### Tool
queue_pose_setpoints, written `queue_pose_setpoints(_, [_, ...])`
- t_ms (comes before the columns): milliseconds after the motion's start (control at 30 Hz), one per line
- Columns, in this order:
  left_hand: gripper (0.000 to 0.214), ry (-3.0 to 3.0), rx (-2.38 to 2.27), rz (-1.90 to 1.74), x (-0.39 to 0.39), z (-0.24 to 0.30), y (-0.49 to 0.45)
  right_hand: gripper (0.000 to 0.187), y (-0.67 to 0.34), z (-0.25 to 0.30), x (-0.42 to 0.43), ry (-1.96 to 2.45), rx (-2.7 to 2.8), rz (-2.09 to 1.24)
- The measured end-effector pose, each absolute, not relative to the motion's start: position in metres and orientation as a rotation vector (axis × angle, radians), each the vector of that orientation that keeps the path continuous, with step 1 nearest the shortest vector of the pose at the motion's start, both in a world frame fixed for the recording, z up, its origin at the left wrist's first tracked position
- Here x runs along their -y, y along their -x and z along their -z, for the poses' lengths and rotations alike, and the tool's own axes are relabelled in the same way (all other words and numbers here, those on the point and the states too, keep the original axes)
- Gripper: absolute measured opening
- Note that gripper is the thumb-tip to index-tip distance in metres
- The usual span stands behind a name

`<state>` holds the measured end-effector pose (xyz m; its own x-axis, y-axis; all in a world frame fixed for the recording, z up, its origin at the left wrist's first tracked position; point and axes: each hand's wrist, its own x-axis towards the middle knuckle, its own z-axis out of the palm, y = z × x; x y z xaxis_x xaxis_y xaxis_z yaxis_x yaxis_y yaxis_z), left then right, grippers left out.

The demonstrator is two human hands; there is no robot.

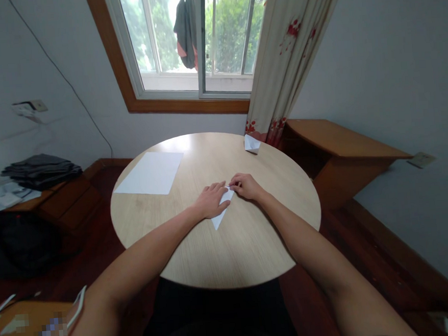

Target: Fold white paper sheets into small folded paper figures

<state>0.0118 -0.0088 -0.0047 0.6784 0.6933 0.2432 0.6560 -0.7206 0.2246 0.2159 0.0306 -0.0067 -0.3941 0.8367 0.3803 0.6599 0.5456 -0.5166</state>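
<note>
A small folded piece of white paper point(219, 220) lies near the middle of the round table, its pointed end toward me. My left hand point(211, 200) rests flat on it with the fingers stretched out, covering much of it. At the paper's far right corner, my right hand point(245, 186) pinches the edge between thumb and fingertips. Farther back on the right stands a folded white paper shape point(252, 144). A flat white sheet point(151, 174) lies at the left of the table, apart from both hands.
The round wooden table point(230, 262) stands below a window point(203, 95) and a curtain point(275, 82). To the right is a wooden desk point(345, 139). On the left, dark folded clothes point(42, 170) lie on a low cabinet, with a black bag point(26, 246) below.
</note>
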Motion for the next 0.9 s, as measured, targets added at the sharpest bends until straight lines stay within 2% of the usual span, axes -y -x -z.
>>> queue_pose_setpoints(900, [0.051, -2.860, -1.044, -0.346, 0.004, 0.007, -0.013, 0.014, -0.228, 0.000, -0.028, 1.225, 2.277, -0.375])
